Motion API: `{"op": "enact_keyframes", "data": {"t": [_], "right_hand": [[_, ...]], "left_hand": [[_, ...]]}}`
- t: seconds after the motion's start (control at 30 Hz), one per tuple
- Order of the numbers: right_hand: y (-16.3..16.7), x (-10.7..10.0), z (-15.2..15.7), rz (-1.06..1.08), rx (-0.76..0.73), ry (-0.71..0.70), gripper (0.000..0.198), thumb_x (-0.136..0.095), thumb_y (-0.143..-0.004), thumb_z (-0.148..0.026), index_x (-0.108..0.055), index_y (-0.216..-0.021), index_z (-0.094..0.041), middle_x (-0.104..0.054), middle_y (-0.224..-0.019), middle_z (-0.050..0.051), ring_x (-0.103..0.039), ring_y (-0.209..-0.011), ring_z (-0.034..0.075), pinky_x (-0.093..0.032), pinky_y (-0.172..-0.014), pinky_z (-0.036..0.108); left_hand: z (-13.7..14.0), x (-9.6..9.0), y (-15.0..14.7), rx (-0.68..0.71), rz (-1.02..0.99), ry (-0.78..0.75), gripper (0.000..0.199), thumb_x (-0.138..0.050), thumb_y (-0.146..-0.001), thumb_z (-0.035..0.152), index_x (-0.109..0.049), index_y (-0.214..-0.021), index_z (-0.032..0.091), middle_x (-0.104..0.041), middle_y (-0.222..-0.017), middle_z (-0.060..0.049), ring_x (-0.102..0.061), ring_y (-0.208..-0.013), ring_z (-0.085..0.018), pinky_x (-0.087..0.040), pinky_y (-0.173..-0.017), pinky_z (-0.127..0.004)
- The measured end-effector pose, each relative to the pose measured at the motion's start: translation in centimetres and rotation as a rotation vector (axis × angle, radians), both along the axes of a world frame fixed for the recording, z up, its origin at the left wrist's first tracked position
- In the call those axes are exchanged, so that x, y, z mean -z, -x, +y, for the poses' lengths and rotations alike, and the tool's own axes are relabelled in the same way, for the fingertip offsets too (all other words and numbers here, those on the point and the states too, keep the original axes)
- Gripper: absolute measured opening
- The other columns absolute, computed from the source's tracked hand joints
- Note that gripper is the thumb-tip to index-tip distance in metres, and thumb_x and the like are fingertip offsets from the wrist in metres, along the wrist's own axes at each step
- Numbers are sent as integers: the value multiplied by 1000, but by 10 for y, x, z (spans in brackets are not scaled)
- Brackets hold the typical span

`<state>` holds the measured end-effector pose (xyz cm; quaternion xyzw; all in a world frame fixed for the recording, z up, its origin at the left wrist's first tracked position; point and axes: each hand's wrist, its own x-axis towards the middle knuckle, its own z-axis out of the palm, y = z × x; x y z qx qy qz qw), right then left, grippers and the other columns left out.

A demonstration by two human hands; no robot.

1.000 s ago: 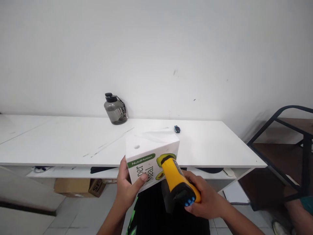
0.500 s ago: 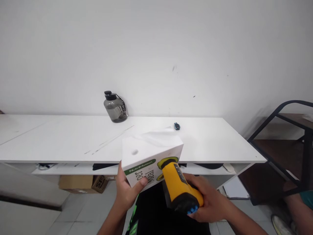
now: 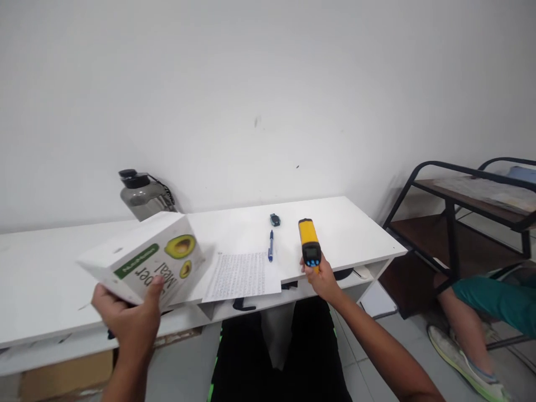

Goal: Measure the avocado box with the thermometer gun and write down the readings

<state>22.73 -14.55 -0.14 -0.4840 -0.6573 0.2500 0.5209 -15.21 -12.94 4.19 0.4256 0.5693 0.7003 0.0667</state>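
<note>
At the left, my left hand [image 3: 133, 318] grips a white cardboard box [image 3: 153, 262] with avocado pictures and a green label, tilted over the desk's front edge. My right hand [image 3: 322, 279] is wrapped round the handle of a yellow and black infrared thermometer [image 3: 309, 234], whose small screen and blue buttons face me. Between the two hands lies a sheet of paper [image 3: 240, 273] covered in handwriting, overhanging the edge. A blue pen [image 3: 271, 245] rests at its right side. Just behind the pen sits a small dark wristwatch [image 3: 274, 219].
A grey water bottle [image 3: 144, 195] stands against the wall, partly behind the box. The white desk [image 3: 343, 223] has a shelf below. To the right is a dark metal rack [image 3: 452, 223], with another person's leg [image 3: 464, 318] beside it. A brown carton [image 3: 67, 377] sits under the desk.
The box has moved left in my left hand, uncovering the paper and pen. My right hand has carried the thermometer away from the box, up over the desk. The view has shifted right.
</note>
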Motion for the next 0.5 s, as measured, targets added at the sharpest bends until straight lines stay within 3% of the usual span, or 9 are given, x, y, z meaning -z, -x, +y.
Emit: {"op": "enact_keyframes", "data": {"t": [0.17, 0.37, 0.5], "right_hand": [[-7, 19, 43, 119, 150, 49, 51, -42, -91, -55, -42, -127, -19, -60, -83, 2, -60, -70, 17, -51, -66, 31], [-2, 26, 45, 150, 141, 109, 42, -42, -92, -54, -46, -118, -20, -56, -75, -2, -57, -62, 14, -49, -61, 28], [0, 25, 47, 257, 173, 117, 39, -37, -93, -56, -49, -104, -21, -52, -71, -3, -53, -56, 12, -47, -58, 26]], "left_hand": [[16, 15, 28, -63, 5, -17, 82, -87, -48, 42, -40, -115, 31, -54, -134, 4, -57, -120, -24, -47, -103, -52], [21, 37, 30, -20, -26, 11, 80, -86, -51, 36, -34, -112, 30, -49, -138, 4, -54, -124, -22, -47, -104, -51], [30, 55, 38, -46, -7, -14, 89, -81, -49, 33, -27, -119, 27, -45, -142, -4, -53, -124, -24, -46, -103, -51]]}}
